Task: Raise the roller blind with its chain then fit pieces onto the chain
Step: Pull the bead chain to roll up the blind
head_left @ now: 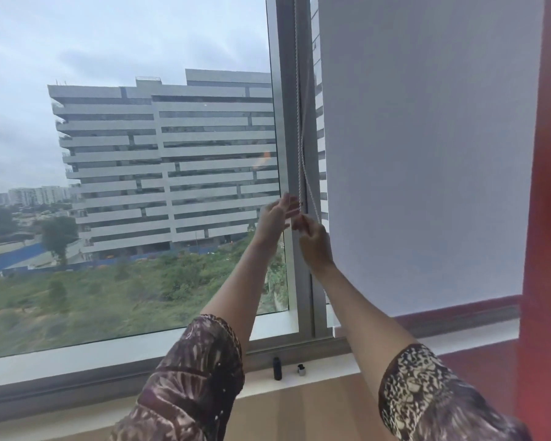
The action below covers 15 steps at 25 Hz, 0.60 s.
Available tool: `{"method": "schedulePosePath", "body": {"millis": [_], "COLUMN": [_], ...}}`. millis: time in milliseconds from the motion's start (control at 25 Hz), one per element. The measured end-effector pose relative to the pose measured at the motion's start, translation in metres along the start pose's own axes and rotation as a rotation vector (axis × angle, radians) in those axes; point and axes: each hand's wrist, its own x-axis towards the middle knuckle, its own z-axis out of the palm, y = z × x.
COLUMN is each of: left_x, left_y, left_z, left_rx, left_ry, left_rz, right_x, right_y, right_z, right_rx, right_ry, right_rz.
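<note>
A white roller blind [427, 154] hangs over the right window, its bottom edge low near the sill. Its white bead chain [298, 122] runs down the grey frame post between the two panes. My right hand [314, 240] is closed around the chain's right strand. My left hand [275, 216] is just left of it with fingers spread, its fingertips at the left strand; whether they pinch it I cannot tell. On the sill below stand a small black piece [277, 368] and a small silver and black piece [301, 369].
A grey window frame post [287, 154] stands between the left bare pane and the blind. A red wall column [547, 218] rises on the right. The white sill [109, 364] meets a light wooden surface [299, 412] in front.
</note>
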Motion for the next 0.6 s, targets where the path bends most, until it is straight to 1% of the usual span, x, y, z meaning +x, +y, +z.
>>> {"method": "schedulePosePath", "body": {"millis": [120,200,360,480,600], "left_x": [0.011,0.015,0.022,0.023,0.017], "left_y": [0.034,0.052,0.072,0.071,0.044], "left_z": [0.015,0.025,0.033,0.036,0.035], "left_rx": [-0.056,-0.082,-0.139,-0.154,-0.07], "left_ry": [0.002,0.02,0.067,0.113,0.139], "left_rz": [0.097,0.15,0.157,0.158,0.151], "right_x": [-0.011,-0.018,-0.044,-0.064,-0.077], "right_y": [0.004,0.007,0.028,0.049,0.072], "right_z": [0.001,0.0,-0.001,0.0,0.003], "right_rx": [0.051,0.034,0.038,-0.012,-0.099], "right_ry": [-0.007,-0.015,-0.06,-0.105,-0.176], "right_rz": [0.0,0.031,0.076,0.108,0.159]}}
